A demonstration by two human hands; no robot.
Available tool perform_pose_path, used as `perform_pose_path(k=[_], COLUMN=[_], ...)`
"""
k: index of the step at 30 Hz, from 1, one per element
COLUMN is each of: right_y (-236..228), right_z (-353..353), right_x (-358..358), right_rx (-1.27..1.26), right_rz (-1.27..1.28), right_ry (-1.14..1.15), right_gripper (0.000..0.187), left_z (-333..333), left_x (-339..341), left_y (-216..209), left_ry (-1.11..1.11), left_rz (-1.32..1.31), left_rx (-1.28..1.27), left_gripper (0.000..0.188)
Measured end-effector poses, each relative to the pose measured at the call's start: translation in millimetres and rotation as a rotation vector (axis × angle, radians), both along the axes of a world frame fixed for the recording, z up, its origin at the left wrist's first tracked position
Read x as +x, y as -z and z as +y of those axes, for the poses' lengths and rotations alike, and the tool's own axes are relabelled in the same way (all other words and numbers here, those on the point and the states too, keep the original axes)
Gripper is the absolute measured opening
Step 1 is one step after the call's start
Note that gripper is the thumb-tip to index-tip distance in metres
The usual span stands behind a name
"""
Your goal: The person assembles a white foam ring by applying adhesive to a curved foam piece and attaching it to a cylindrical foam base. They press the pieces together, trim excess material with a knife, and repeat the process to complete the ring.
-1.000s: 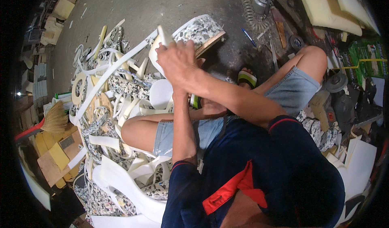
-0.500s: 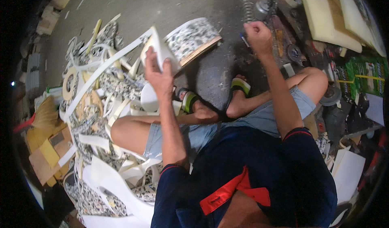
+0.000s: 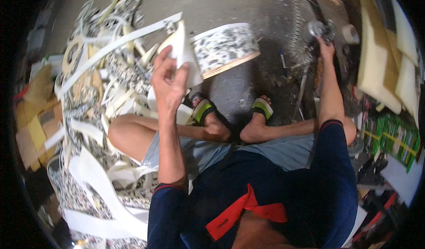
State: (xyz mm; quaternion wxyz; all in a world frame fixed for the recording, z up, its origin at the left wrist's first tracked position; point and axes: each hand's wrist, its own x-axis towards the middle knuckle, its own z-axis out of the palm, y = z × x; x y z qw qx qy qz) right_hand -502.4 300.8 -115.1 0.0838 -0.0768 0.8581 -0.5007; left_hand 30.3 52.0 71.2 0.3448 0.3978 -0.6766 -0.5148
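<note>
My left hand [image 3: 169,78] grips a white foam sheet [image 3: 189,54], thumb on one side and fingers bent at its edge. The sheet stands up at the left end of a curved, speckled foam piece [image 3: 223,45] with a layered wooden lower edge; whether the two are joined, I cannot tell. Out to the far right, my right hand [image 3: 326,49] is closed at a metal spray gun [image 3: 316,29] with a round cup. Part of the gun is hidden by the fingers and blurred. A coiled hose [image 3: 295,27] runs along the floor beside it.
Foam offcuts and strips [image 3: 110,67] lie heaped on my left. Thick cream foam slabs [image 3: 376,49] stand at the right, with a tape roll [image 3: 350,34] near them. A pen [image 3: 283,59] lies on the floor. Green packets [image 3: 398,138] are beside my right knee.
My right hand has moved away to the right and far side, from above the floor to the spray gun. My left hand stays at the foam sheet. The whole view has shifted.
</note>
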Motion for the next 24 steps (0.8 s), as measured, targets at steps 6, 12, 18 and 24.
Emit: perform_pose_path(k=[6,12,18,24], right_y=[-20.7,-164.7,-265.9,-275.3], right_z=[-3.7,36.2,34.6,-11.8], right_x=[-16.3,81.9,248.1,342.1], right_rx=[0.35,0.18,0.039,-0.153], right_rz=[0.126,0.115,0.089,-0.219], right_ry=[0.148,-0.17,-0.284,-0.603], right_gripper=[0.085,0.051,0.031,0.032], left_z=[2.5,8.7,14.1,15.9], left_x=[-0.2,1.2,0.4,0.6], left_y=[0.6,10.2,12.9,18.5], left_ry=[0.021,-0.008,-0.04,-0.059], left_rz=[0.148,0.212,0.218,0.244], left_rx=[0.032,0.049,0.04,-0.007], left_gripper=[0.007,0.01,0.016,0.023])
